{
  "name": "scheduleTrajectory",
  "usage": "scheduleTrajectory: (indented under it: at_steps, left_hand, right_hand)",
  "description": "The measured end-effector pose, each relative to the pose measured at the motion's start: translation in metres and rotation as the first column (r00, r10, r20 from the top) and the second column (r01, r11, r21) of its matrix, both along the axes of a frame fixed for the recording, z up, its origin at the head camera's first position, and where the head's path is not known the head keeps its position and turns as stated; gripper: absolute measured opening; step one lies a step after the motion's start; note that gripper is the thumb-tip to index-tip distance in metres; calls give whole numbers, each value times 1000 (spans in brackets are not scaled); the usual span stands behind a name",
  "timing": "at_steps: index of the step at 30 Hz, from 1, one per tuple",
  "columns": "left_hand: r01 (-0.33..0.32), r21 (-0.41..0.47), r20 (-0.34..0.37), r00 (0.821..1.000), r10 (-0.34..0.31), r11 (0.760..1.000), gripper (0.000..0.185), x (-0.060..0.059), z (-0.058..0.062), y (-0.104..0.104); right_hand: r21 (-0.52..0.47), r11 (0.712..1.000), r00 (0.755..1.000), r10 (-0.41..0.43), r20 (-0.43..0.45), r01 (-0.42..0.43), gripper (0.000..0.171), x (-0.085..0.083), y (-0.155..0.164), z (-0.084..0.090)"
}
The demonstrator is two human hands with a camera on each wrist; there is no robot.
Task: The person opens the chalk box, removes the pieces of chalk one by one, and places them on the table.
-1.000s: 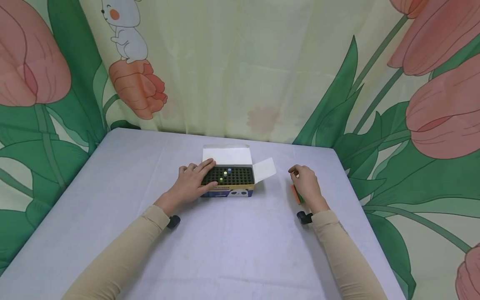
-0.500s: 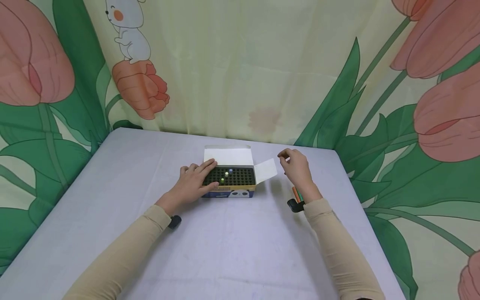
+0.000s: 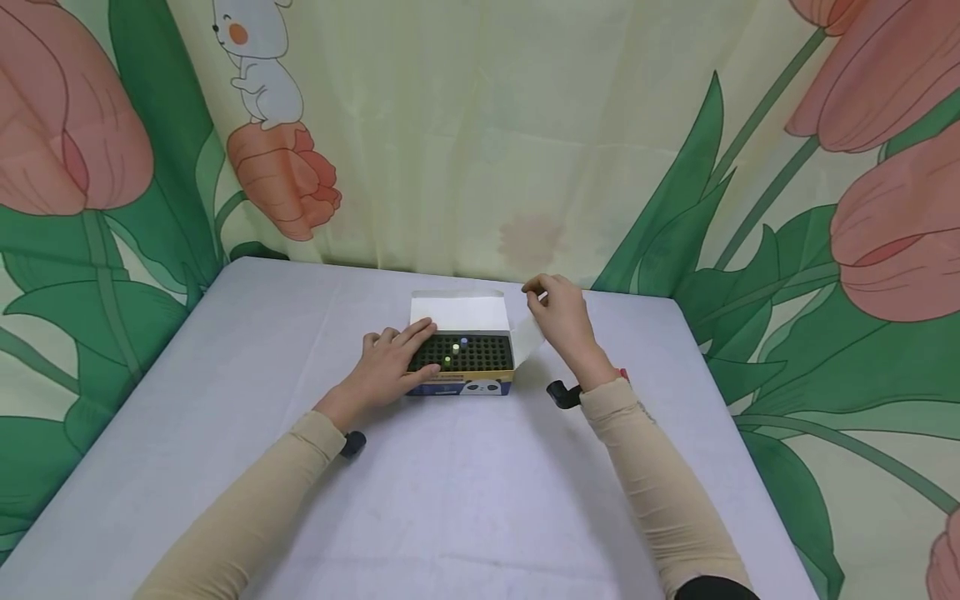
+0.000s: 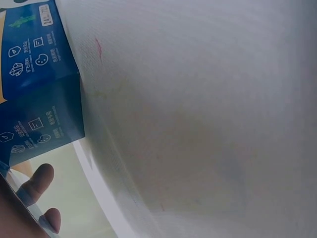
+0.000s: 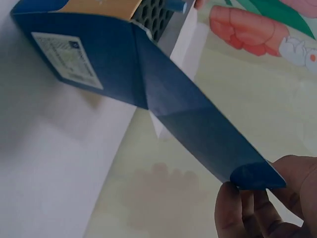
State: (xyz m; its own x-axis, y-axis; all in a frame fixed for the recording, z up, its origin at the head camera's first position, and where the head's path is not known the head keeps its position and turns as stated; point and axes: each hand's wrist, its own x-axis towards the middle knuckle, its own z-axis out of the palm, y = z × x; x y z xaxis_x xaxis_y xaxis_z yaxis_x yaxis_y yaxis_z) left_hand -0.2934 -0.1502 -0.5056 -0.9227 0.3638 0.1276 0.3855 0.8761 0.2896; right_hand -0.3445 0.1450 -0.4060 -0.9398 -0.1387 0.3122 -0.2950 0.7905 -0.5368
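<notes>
A blue-and-yellow cardboard box (image 3: 438,389) with a panda print stands with its lid raised. Its dark insert (image 3: 487,354) is full of round holes, and green, white and blue pen-like ends poke up from it. My left hand (image 3: 378,367) rests on the box's left end, fingers spread, thumb along the front edge. My right hand (image 3: 567,323) is in the air over the box's right side flap (image 3: 527,343), fingers loosely bent with nothing visible between them. From the right wrist, the flap's tip overlaps the fingers (image 5: 229,210).
Behind the insert rises the white lid (image 3: 459,313). An orange-red thing (image 3: 622,374) shows past the right wrist, mostly hidden. A white cloth covers the table (image 3: 465,500), and a printed curtain (image 3: 435,167) hangs at the back.
My right hand has moved left and away from me, from above the orange and green sticks to the side flap; the forearm now hides most of them. My left hand stays on the box.
</notes>
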Motion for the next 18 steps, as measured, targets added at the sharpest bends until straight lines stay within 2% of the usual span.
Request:
scheduleTrajectory:
  at_steps: [10,18]
  left_hand:
    - [-2,5,5,1000,1,1000,81,2,1,1]
    - [0,0,9,1000,0,1000,81,0,0,0]
  right_hand:
    - [107,993,996,62,-67,-55,18,3,-22,2]
    - [126,986,994,107,-11,-105,18,8,-39,-13]
